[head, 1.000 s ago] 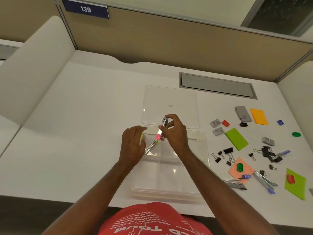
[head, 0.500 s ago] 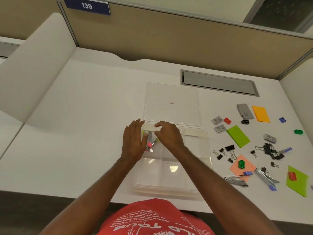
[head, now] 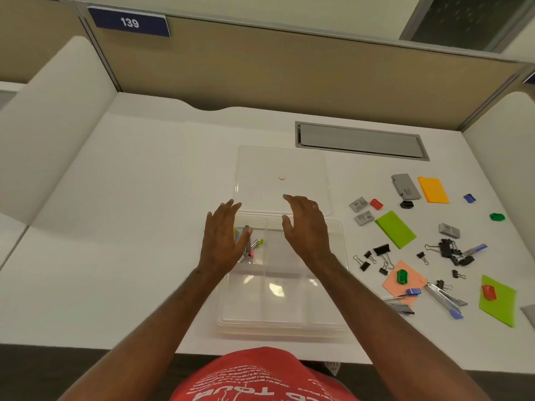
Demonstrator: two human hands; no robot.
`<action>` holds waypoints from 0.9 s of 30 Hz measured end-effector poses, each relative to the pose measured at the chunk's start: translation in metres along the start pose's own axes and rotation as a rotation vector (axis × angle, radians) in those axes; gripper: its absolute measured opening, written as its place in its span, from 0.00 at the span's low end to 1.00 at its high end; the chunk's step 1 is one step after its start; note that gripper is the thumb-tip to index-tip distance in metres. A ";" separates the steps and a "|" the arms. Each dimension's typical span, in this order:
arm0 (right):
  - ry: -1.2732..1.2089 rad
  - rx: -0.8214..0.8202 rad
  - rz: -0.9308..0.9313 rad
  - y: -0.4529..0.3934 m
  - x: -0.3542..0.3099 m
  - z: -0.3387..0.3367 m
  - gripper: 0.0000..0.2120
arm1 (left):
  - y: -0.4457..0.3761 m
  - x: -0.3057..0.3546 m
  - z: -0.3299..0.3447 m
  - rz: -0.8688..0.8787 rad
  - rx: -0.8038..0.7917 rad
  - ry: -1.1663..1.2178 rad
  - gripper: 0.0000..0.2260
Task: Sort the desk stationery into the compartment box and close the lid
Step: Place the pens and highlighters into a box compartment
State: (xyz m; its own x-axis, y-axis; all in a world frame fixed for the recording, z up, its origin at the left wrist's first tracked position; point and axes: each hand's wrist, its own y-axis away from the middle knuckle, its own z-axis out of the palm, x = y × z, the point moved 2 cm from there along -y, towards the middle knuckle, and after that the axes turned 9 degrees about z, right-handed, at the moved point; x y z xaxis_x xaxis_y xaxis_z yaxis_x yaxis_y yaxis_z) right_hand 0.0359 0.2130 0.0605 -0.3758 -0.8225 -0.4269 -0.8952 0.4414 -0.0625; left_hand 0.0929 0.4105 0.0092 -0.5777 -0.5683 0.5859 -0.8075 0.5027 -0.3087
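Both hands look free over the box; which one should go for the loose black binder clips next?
Right. The right hand, open and holding nothing, is on the side where the black binder clips lie, right of the clear plastic compartment box. The left hand would probably have to cross it.

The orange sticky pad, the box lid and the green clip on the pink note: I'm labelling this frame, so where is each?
orange sticky pad (head: 433, 189), head view, middle of its top sheet.
box lid (head: 260, 169), head view, bare clear panel left of the centre dot.
green clip (head: 402, 276), head view, middle of its body.
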 end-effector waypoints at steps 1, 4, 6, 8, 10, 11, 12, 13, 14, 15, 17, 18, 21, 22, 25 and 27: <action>-0.008 0.006 0.011 -0.001 0.006 -0.003 0.24 | -0.004 0.006 0.001 0.012 0.000 -0.001 0.26; -0.008 0.016 0.034 -0.001 0.029 -0.010 0.27 | -0.017 0.027 0.010 0.061 -0.010 -0.021 0.29; 0.029 0.022 0.027 -0.002 0.046 -0.015 0.29 | -0.024 0.042 0.018 0.091 -0.024 -0.045 0.31; 0.043 0.036 0.031 -0.003 0.063 -0.022 0.29 | -0.028 0.058 0.029 0.106 -0.039 -0.046 0.32; 0.044 0.056 0.046 -0.003 0.080 -0.028 0.30 | -0.031 0.074 0.041 0.118 -0.048 -0.036 0.32; 0.046 0.058 0.054 -0.003 0.088 -0.031 0.30 | -0.033 0.082 0.047 0.123 -0.053 -0.031 0.32; 0.050 0.057 0.062 -0.003 0.098 -0.033 0.30 | -0.035 0.091 0.054 0.124 -0.058 -0.025 0.32; 0.055 0.056 0.067 -0.004 0.107 -0.036 0.30 | -0.037 0.099 0.060 0.124 -0.063 -0.016 0.32; 0.059 0.057 0.073 -0.004 0.115 -0.039 0.30 | -0.039 0.107 0.067 0.125 -0.066 -0.007 0.32; 0.059 0.060 0.078 -0.004 0.124 -0.042 0.29 | -0.041 0.115 0.074 0.127 -0.071 -0.001 0.32; 0.061 0.071 0.087 -0.005 0.141 -0.050 0.29 | -0.045 0.131 0.087 0.134 -0.090 -0.001 0.32; 0.060 0.080 0.090 -0.005 0.149 -0.054 0.29 | -0.046 0.139 0.094 0.139 -0.103 -0.001 0.32; 0.050 0.113 0.096 -0.004 0.178 -0.069 0.28 | -0.051 0.166 0.113 0.178 -0.141 0.009 0.32; 0.054 0.115 0.102 -0.004 0.189 -0.074 0.29 | -0.053 0.175 0.120 0.197 -0.151 0.009 0.32; 0.063 0.111 0.121 -0.004 0.222 -0.087 0.28 | -0.056 0.203 0.138 0.247 -0.182 0.014 0.33; 0.079 0.112 0.141 -0.005 0.244 -0.095 0.28 | -0.058 0.221 0.150 0.273 -0.207 0.019 0.33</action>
State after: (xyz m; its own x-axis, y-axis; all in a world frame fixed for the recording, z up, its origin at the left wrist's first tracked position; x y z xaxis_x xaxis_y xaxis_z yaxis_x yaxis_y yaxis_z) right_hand -0.0745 -0.0240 0.0422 -0.5173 -0.7734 -0.3663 -0.8017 0.5877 -0.1087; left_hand -0.0060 0.1581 0.0447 -0.7654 -0.3833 0.5169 -0.5808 0.7574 -0.2984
